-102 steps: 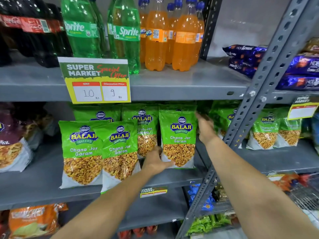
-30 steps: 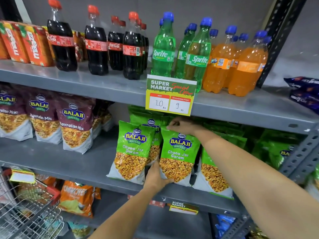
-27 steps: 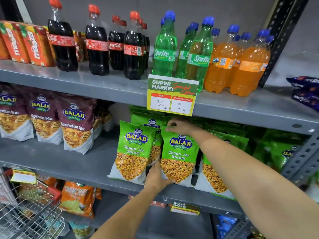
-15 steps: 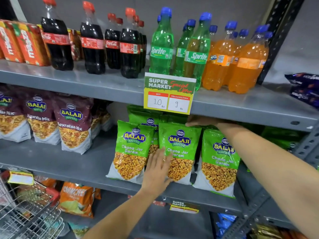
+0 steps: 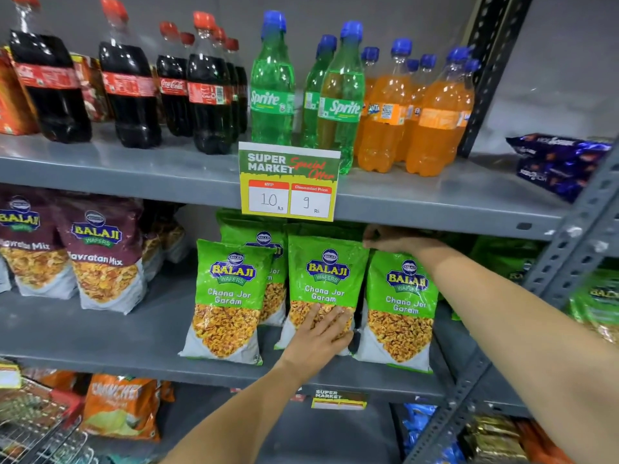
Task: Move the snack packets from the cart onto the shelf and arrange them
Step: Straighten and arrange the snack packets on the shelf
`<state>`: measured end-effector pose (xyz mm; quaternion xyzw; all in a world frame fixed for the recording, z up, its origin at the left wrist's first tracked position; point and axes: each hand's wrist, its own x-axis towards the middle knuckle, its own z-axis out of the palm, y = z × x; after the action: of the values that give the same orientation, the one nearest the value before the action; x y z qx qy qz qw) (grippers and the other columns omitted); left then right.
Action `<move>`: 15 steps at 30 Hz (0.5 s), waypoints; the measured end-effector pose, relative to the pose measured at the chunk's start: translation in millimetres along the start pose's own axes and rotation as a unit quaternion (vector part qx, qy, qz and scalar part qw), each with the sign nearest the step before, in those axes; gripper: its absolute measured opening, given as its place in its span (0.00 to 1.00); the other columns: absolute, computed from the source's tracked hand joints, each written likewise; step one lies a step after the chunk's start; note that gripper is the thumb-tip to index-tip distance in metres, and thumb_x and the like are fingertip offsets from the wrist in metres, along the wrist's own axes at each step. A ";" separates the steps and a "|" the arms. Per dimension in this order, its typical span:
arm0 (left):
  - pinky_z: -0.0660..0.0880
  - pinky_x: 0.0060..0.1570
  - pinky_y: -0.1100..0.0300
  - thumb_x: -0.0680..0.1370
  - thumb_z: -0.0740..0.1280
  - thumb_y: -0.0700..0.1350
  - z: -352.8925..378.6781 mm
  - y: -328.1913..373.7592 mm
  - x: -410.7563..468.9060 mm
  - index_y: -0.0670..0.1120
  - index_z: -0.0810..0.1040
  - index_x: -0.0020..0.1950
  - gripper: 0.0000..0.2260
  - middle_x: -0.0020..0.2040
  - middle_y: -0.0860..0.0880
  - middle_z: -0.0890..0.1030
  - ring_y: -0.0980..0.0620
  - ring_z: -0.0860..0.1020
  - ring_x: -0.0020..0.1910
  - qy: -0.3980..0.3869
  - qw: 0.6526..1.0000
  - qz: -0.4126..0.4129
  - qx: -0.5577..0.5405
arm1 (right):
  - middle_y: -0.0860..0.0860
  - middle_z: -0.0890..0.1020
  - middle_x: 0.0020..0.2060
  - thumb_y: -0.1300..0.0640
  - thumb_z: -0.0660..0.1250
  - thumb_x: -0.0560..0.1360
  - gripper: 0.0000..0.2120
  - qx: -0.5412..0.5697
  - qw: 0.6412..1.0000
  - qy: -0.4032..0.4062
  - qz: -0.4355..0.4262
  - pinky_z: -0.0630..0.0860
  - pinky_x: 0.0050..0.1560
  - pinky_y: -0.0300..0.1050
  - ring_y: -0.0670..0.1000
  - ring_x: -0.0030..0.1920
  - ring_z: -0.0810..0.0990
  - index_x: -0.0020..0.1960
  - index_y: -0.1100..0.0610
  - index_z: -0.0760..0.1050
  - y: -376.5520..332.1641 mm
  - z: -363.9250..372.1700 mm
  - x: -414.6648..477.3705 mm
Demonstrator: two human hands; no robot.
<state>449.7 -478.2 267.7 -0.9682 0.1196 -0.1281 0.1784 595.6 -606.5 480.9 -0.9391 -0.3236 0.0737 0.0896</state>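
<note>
While the shelf [image 5: 100, 339] carries three green packets up front, I'd square the middle packet [image 5: 326, 279]: left hand [image 5: 318, 336] spread flat on its base, right hand [image 5: 395, 241] pinching its top corner, pushing evenly.

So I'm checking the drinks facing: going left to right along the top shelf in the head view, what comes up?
Orange cartons → cola bottles → Sprite bottles → orange soda bottles → dark blue packets, past the upright.
</note>
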 end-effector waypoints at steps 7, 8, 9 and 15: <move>0.60 0.71 0.38 0.70 0.68 0.62 -7.0 -21.6 -14.5 0.53 0.64 0.72 0.34 0.76 0.47 0.63 0.46 0.64 0.74 0.097 0.991 -0.069 -0.052 | 0.57 0.75 0.62 0.51 0.59 0.78 0.15 0.018 0.997 0.078 0.004 0.69 0.61 0.47 0.57 0.61 0.74 0.61 0.57 0.71 -21.1 18.3 2.7; 0.59 0.72 0.38 0.73 0.63 0.63 -14.4 -32.0 -20.2 0.53 0.62 0.73 0.31 0.76 0.47 0.60 0.46 0.61 0.75 0.115 0.986 -0.103 -0.066 | 0.57 0.76 0.62 0.49 0.59 0.78 0.17 0.015 0.992 0.126 0.005 0.70 0.60 0.48 0.57 0.61 0.75 0.63 0.55 0.70 -30.1 27.4 -0.3; 0.57 0.72 0.38 0.75 0.59 0.64 -21.3 -45.6 -27.6 0.53 0.60 0.74 0.30 0.77 0.47 0.57 0.46 0.58 0.76 0.135 0.979 -0.134 -0.075 | 0.57 0.78 0.60 0.47 0.59 0.78 0.18 -0.004 0.983 0.181 -0.009 0.72 0.58 0.48 0.58 0.59 0.77 0.64 0.54 0.70 -42.3 39.6 -5.6; 0.64 0.69 0.44 0.72 0.66 0.61 -28.9 -153.9 -73.3 0.41 0.66 0.69 0.33 0.70 0.39 0.68 0.40 0.64 0.70 0.245 0.866 -0.371 -0.227 | 0.52 0.79 0.49 0.41 0.67 0.71 0.20 0.196 0.956 0.204 -0.078 0.75 0.51 0.47 0.52 0.51 0.78 0.54 0.55 0.73 -120.9 157.1 -35.7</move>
<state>401.1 -327.3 336.6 -0.8922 -0.1829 -0.3877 -0.1419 465.0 -516.1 357.0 -0.8697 -0.3499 -0.0649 0.3419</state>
